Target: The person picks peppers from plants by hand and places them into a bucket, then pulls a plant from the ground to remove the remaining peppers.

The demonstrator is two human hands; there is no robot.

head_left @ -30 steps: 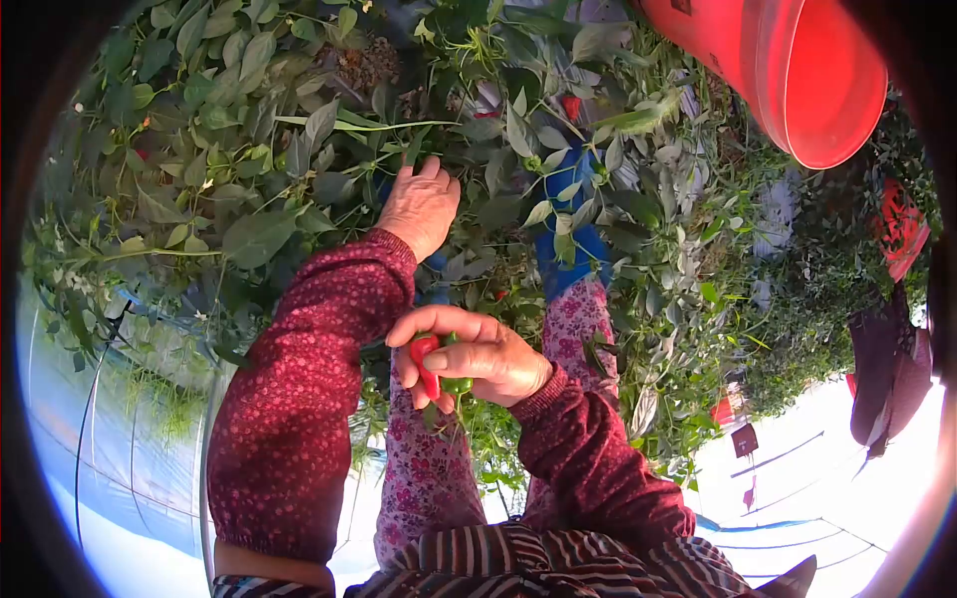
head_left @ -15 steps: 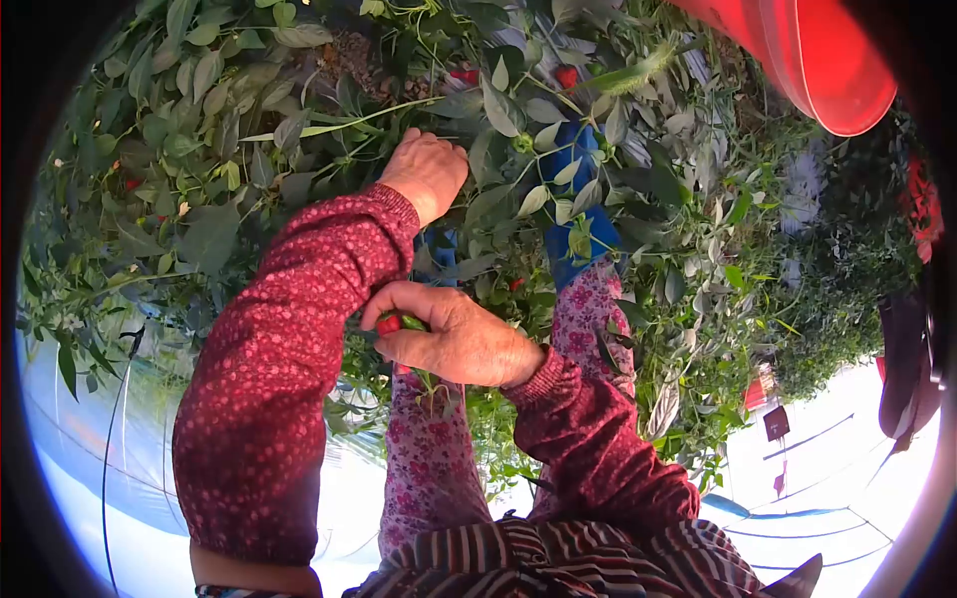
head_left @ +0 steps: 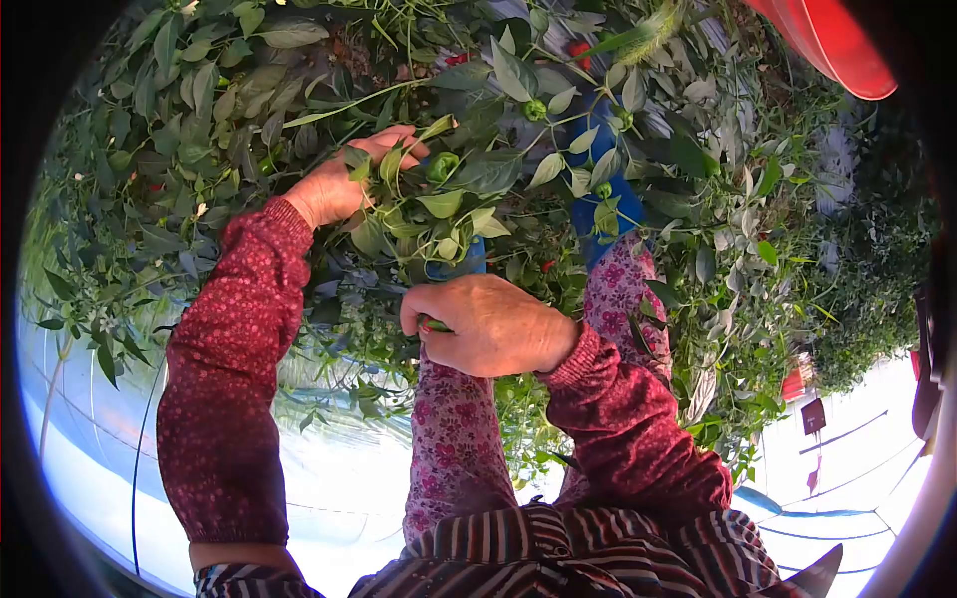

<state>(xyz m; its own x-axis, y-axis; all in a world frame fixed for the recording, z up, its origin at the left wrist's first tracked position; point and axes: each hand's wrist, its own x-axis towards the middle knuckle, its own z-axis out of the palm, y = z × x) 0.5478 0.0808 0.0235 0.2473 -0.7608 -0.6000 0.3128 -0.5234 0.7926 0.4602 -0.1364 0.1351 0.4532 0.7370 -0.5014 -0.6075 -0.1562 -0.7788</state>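
Among the leaves at left of centre is my left hand (head_left: 334,187). Its fingers are stretched out against a leafy pepper branch (head_left: 409,189), partly covered by the leaves. Just right of those fingertips hangs a green pepper (head_left: 442,166). My right hand (head_left: 496,327) is closed in front of my knees, around a red and green pepper (head_left: 432,324) of which only a small part shows between thumb and fingers. Smaller green peppers (head_left: 535,110) hang on stems further right.
A red pepper (head_left: 578,50) shows among leaves at the top. At the upper right is a red plastic container (head_left: 832,45). Blue boots (head_left: 608,189) and flowered trousers (head_left: 454,429) stand amid the plants. A fuzzy green seed head (head_left: 653,35) leans in above.
My left hand has shifted left, its fingers now straighter, and a leafy branch with a green pepper shows beside it. The right hand still holds its pepper, now more covered.
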